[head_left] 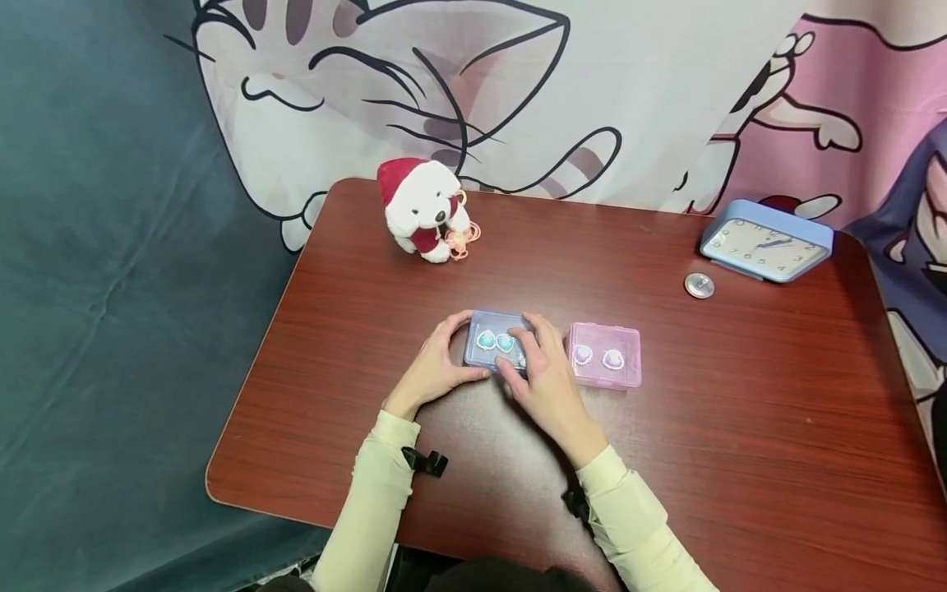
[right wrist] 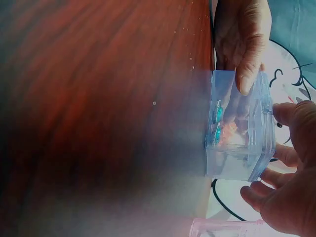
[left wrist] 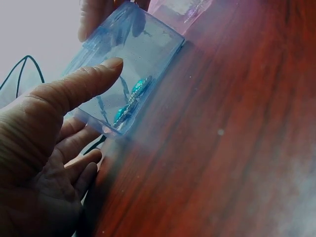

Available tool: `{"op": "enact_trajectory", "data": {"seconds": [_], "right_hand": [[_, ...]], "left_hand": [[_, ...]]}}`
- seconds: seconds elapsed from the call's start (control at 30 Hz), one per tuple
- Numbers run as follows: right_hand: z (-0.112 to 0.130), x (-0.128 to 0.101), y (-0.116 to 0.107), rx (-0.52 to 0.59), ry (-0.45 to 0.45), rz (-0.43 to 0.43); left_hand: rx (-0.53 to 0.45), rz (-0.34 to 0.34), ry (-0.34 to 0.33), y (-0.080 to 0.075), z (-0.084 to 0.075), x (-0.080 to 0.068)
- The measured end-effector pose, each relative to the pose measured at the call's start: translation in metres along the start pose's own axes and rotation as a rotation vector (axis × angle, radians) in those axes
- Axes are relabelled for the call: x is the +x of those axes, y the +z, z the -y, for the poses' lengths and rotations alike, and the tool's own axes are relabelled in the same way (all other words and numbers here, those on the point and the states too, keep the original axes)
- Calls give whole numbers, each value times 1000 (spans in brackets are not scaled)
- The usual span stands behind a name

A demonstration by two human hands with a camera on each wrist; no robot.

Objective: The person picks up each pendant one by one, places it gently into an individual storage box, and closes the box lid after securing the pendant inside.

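A clear blue plastic box (head_left: pixel 491 326) stands on the table, holding two turquoise stones with sparkly white rims, the turquoise pieces (left wrist: pixel 132 101) showing through its front wall. My left hand (head_left: pixel 435 362) grips the box's left end, thumb (left wrist: pixel 94 84) on the near wall and fingers on the far side. Over the right end is my right hand (head_left: pixel 546 378), its thumb tip (right wrist: pixel 285 112) right at the lid's edge and its other fingers loosely bent above and beyond the lid. Just right of it sits a clear pink box (head_left: pixel 617 330) with two similar lilac pieces.
A white plush bear (head_left: pixel 425 201) in a red hat sits at the back left, with peach-coloured strands (head_left: pixel 460 238) beside it. At the back right are a blue clock (head_left: pixel 769 242) and a small round silvery object (head_left: pixel 699 285). A patterned curtain (head_left: pixel 651 99) hangs behind the table.
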State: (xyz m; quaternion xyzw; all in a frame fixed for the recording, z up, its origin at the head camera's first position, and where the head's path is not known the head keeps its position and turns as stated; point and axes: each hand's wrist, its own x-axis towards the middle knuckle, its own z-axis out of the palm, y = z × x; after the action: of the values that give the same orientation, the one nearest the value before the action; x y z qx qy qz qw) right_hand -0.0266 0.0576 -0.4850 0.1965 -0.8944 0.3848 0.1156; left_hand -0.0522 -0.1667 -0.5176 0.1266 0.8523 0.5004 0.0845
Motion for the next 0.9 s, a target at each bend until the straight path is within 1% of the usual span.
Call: {"op": "enact_trajectory", "data": {"seconds": [0.4, 0.9], "right_hand": [[1, -2, 3, -36, -2, -5], [1, -2, 3, -56, 7, -8]], "left_hand": [[2, -6, 18, 0, 0, -1], [1, 2, -3, 1, 1, 0]]}}
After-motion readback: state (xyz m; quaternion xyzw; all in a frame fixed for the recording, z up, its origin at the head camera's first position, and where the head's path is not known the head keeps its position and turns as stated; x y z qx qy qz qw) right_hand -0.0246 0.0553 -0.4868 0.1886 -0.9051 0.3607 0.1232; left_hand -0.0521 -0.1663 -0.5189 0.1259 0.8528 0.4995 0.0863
